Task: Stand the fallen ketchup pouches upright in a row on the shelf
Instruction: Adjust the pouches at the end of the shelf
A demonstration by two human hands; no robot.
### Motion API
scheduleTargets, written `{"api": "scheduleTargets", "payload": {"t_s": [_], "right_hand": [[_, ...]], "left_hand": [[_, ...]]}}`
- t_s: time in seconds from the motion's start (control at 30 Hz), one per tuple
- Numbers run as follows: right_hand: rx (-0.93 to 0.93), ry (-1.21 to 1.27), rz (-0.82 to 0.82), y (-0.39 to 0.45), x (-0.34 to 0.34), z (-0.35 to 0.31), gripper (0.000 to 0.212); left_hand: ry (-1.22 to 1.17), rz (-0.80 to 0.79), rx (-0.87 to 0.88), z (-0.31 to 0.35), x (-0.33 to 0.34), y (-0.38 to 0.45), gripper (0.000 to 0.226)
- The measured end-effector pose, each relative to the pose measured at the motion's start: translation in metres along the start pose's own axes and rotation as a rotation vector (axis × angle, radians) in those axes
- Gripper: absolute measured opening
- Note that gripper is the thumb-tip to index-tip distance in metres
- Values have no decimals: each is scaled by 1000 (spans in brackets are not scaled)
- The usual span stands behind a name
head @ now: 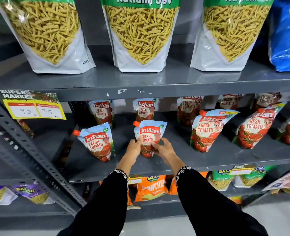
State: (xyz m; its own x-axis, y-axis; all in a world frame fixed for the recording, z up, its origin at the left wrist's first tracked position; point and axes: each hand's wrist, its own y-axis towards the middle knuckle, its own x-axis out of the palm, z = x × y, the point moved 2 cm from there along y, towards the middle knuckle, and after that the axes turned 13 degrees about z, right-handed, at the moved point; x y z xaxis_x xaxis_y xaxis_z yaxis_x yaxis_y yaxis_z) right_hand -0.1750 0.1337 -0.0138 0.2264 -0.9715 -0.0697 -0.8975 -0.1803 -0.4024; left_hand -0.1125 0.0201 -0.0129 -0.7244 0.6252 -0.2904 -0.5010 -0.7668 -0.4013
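Note:
A Kissan ketchup pouch [149, 133] with an orange spout stands upright at the middle of the grey shelf [209, 160]. My left hand [134, 148] grips its lower left side and my right hand [163, 147] grips its lower right side. Another pouch [96, 143] stands upright to its left, a little tilted. To the right, larger ketchup pouches [207, 130] [256, 126] stand in the front row, leaning slightly. Several more pouches [103, 111] [145, 109] stand along the back of the shelf.
Big bags of Ratlami sev [140, 34] and a blue snack bag [287, 34] fill the shelf above. A yellow price tag [33, 108] hangs at the left on the shelf edge. A perforated grey upright [26, 155] runs down the left. Orange snack bags [151, 188] sit on the shelf below.

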Motion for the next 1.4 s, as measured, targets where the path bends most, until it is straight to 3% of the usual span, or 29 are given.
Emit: {"api": "scheduleTargets", "payload": {"t_s": [0.4,0.6,0.73,0.87,0.97,1.07,1.2,1.3,1.4], "right_hand": [[-14,-61,59,5,6,3,46],[75,-143,148,-1,5,11,74],[100,-278,211,-12,9,22,55],[121,-276,146,-28,32,33,42],[79,-287,66,-41,64,35,19],[-16,-334,-39,-53,97,29,20],[-55,-305,-131,-62,130,20,74],[-43,-262,-176,-63,148,17,80],[-16,-226,-179,-64,158,15,67]], "left_hand": [[-10,-6,-21,-4,-4,-1,58],[12,-7,-15,-12,-10,-3,68],[60,62,-26,-24,-26,-4,76],[63,199,-57,-37,-54,-4,74],[35,334,-87,-49,-83,-3,66],[-14,420,-153,-54,-113,1,67],[-78,419,-125,-54,-141,15,62],[-149,360,-113,-53,-151,26,53],[-198,313,-120,-48,-154,31,47]]}}
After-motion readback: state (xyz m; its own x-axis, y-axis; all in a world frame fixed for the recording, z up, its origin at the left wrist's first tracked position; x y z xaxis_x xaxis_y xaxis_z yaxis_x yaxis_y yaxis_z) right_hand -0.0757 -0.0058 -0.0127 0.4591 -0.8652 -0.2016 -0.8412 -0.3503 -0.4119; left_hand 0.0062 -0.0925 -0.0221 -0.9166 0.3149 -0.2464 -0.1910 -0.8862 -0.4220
